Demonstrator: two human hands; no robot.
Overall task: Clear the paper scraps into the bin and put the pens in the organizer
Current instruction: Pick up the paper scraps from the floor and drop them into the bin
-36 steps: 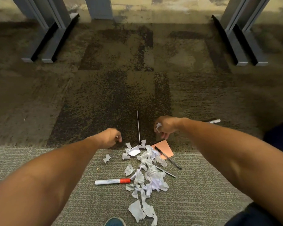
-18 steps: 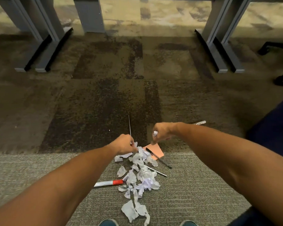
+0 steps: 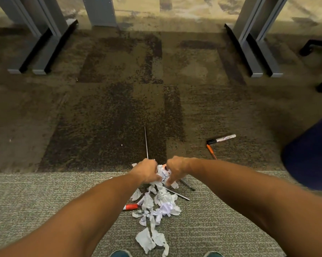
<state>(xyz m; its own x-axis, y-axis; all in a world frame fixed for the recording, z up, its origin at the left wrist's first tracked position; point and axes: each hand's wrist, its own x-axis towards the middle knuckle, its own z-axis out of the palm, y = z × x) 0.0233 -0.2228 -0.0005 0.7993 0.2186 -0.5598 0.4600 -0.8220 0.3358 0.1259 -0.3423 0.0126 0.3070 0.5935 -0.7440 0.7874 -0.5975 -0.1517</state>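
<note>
Since a moment ago both hands have drawn together over the far end of the paper pile, where before they were apart on either side of it. Now the left hand and right hand sit almost touching, fingers curled down into the crumpled white paper scraps, clamped on a bunch of them between the two palms. The pile trails from the hands back toward the person's feet, on the pale ribbed strip of carpet along the near edge of the floor. A red-capped marker lies at the left edge of the pile, two thin black pens poke out on its right, and a black-capped marker with an orange pen lie well apart to the right on the dark carpet. A thin metal rod points away beyond the hands. No bin or organizer is in view. The step in hand looks like gathering scraps; next calls for lifting the bunch without snagging the pens, then finding the bin
</note>
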